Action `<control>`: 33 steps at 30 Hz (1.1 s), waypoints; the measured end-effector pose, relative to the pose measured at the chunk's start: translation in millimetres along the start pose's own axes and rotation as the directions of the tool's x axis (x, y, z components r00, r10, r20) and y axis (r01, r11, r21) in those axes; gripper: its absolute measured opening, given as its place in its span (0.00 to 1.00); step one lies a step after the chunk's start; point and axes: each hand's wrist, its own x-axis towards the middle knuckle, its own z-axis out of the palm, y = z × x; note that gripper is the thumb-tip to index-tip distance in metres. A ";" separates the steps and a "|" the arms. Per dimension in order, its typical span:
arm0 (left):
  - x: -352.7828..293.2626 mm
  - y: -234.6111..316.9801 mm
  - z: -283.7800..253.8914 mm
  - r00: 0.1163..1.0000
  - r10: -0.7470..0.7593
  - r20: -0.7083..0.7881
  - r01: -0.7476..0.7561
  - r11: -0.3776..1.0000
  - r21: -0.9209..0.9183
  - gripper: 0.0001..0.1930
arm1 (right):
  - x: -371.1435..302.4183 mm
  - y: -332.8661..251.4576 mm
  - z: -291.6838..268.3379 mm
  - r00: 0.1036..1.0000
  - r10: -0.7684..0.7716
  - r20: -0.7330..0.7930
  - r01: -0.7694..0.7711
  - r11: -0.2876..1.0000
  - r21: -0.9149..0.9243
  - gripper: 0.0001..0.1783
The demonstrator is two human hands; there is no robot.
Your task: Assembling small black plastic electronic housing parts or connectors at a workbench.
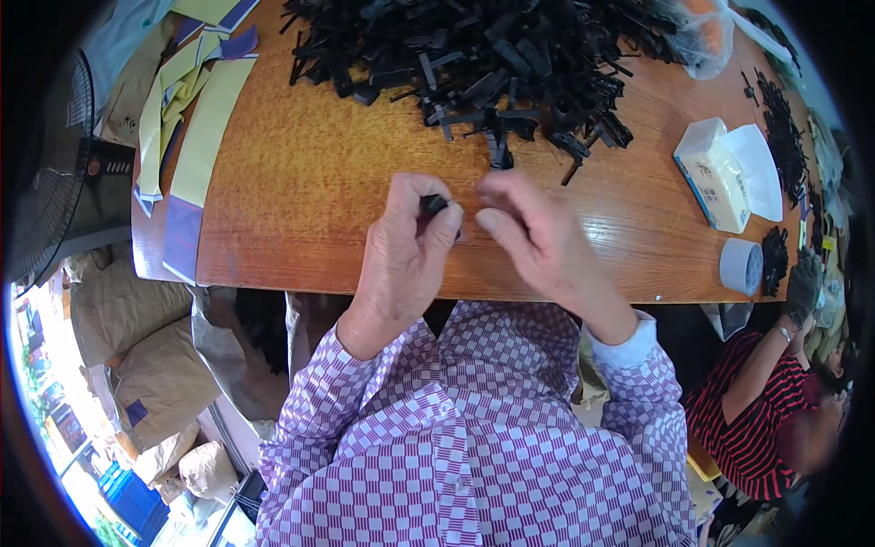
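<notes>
My left hand [401,242] is closed on a small black plastic part [432,206], pinched between thumb and fingers above the table's near side. Most of that part is hidden by the fingers. My right hand [540,239] hovers just to its right, thumb and forefinger apart, fingertips slightly blurred. Nothing shows between them. Beyond both hands lies a big heap of black plastic parts [519,64], with several loose pieces at its near edge; one black piece [498,146] lies close to my right fingertips.
Yellow and purple paper strips [214,132] lie along the left of the wooden table [301,182]. To the right are a tissue pack [715,178], a pale round container [740,266] and more black parts [782,137]. A fan [68,164] stands left. A co-worker in stripes [752,410] sits right.
</notes>
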 end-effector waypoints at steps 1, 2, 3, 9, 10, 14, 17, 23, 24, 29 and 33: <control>0.4 0.8 1.6 0.993 -0.117 0.027 0.120 0.976 -0.180 0.06 | -2.7 1.1 -13.0 1.000 0.000 -0.007 0.000 1.000 0.004 0.12; 0.5 3.3 2.1 0.978 -0.205 0.043 0.209 0.936 -0.285 0.06 | -6.7 3.2 -25.0 1.000 -0.002 -0.019 -0.004 0.957 -0.291 0.13; 1.1 3.2 1.6 0.977 -0.205 0.052 0.211 0.937 -0.278 0.06 | -10.6 7.0 -34.2 1.000 -0.004 -0.030 -0.014 0.829 -0.560 0.14; 3.0 9.0 14.1 0.873 -0.425 0.241 0.484 0.682 -0.549 0.15 | -18.3 35.0 -60.6 0.996 -0.085 -0.021 0.033 0.585 -0.810 0.16; 3.8 10.9 17.2 0.871 -0.427 0.243 0.487 0.687 -0.540 0.15 | -16.9 37.8 -62.4 0.996 -0.085 -0.031 0.026 0.591 -0.806 0.16; 4.9 12.3 24.9 0.868 -0.401 0.293 0.497 0.692 -0.524 0.12 | -16.6 39.4 -63.6 0.988 -0.140 0.061 0.133 0.591 -0.795 0.14; 6.9 10.2 30.4 0.864 -0.381 0.330 0.503 0.696 -0.513 0.09 | -17.9 41.1 -56.3 0.978 -0.190 0.090 0.188 0.599 -0.778 0.13; 8.0 16.7 40.0 0.875 -0.365 0.317 0.476 0.764 -0.435 0.20 | -17.7 38.3 -39.3 0.949 -0.309 -0.066 0.218 0.791 -0.571 0.10; 8.7 19.1 41.8 0.880 -0.369 0.301 0.466 0.798 -0.383 0.23 | -17.9 35.6 -34.2 0.931 -0.320 -0.176 0.231 0.890 -0.394 0.08; 11.9 26.4 40.4 0.884 -0.361 0.298 0.451 0.829 -0.332 0.25 | -20.8 16.4 -15.1 0.972 0.025 -0.235 0.029 0.974 0.227 0.03; 7.1 16.5 32.3 0.903 -0.325 0.281 0.417 0.820 -0.392 0.25 | -21.4 16.3 0.7 0.967 0.190 -0.170 -0.084 0.867 0.491 0.04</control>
